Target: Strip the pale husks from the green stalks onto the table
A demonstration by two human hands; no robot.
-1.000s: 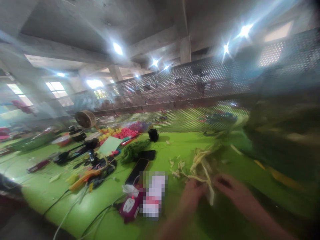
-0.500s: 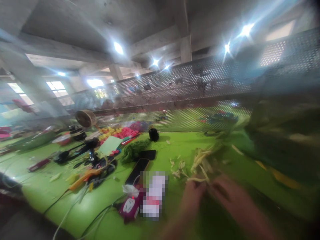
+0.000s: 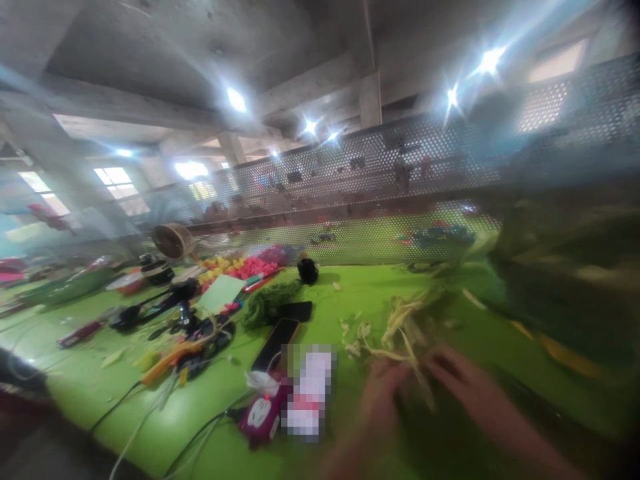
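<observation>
Low at the right of the head view, my left hand [image 3: 385,390] is closed on pale yellow strips, which look like artificial petals or leaves. My right hand [image 3: 457,377] is just to its right, fingers drawn together. Blur hides whether anything is between them. A loose bunch of pale yellow strips [image 3: 403,320] lies in front of both hands, and one strip hangs down in the gap between them. Smaller yellowish pieces [image 3: 357,333] are scattered left of the bunch.
A masked white slip [image 3: 310,393], a purple box [image 3: 260,417], a phone [image 3: 277,343] and an orange-handled tool [image 3: 173,360] with cables lie left on the green table [image 3: 325,287]. Behind stands a perforated metal screen [image 3: 350,193]. A dark green bag-like mass [image 3: 565,287] rises at right.
My right hand has moved slightly right, away from my left hand. A yellow strip now shows hanging between them. The left hand has hardly moved.
</observation>
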